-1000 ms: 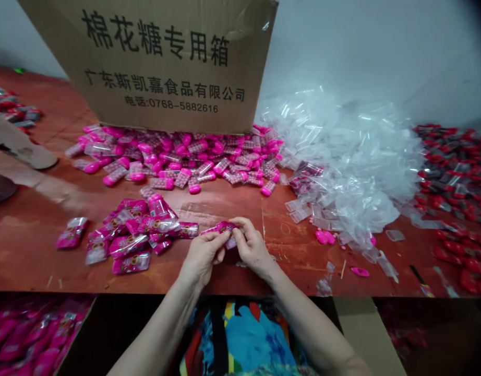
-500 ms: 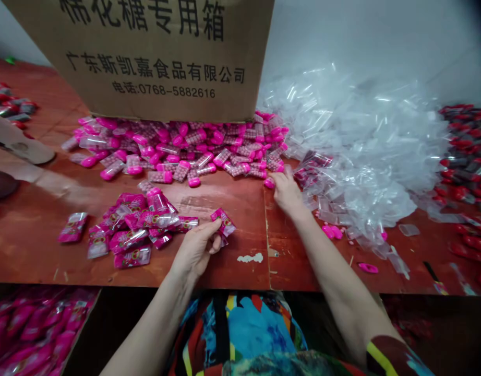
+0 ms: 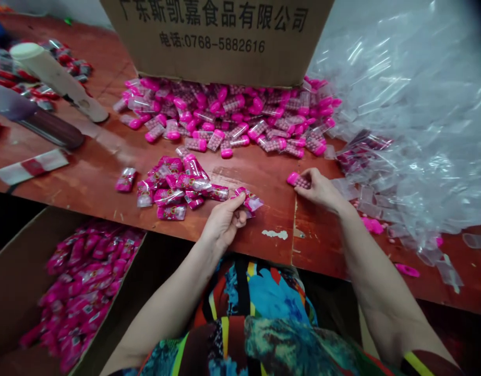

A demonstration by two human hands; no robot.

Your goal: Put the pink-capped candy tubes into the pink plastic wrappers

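Rising behind a heap of pink-capped bottles, a printed cardboard carton blocks the back of the red tabletop, with clear plastic piled to its right. The right hand grips one bottle near the table's seam, its transparent shell filled with small round balls; the left hand pinches a glossy magenta wrapper beside wrapped packs.

a pale cylinder is sitting near a dark bottle on the worktop. a white strip with a red patch is lying close by. red-and-dark pieces are clustering behind.
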